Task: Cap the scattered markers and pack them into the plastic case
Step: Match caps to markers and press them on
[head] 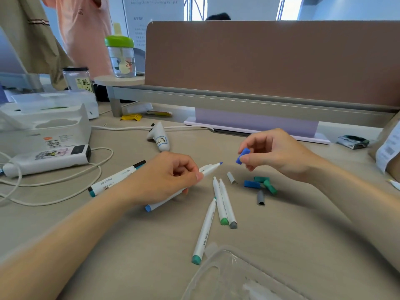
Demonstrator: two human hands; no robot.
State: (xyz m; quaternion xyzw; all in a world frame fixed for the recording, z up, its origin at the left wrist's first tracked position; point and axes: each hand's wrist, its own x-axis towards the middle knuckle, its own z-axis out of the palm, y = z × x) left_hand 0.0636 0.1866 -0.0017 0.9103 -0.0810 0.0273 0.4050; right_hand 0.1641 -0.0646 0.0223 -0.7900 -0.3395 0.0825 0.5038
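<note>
At the left of the bench (140, 256), what look like two capped markers (116, 178) lie side by side, their near ends hidden behind my left hand (171, 178). That hand is curled round the blue marker (211, 168), whose bare blue tip points right and whose barrel is mostly covered by my fingers. Right of it, in the middle of the frame, three uncapped markers lie loose: one teal-ended (204, 232), one green-ended (219, 202) and one grey-ended (227, 204), the last two touching along their length. The clear plastic case (216, 269) sits in the lower middle, cut off by the bottom edge; I cannot make out anything in it through the glare. Five loose caps lie near the marker tips: a pale one (231, 178), a blue one (251, 184), two green ones (260, 179) (270, 187) touching, and a grey one (260, 198). Above them my right hand (279, 154) pinches the blue cap (242, 155) between thumb and fingers, just beside the blue tip but apart from it.
</note>
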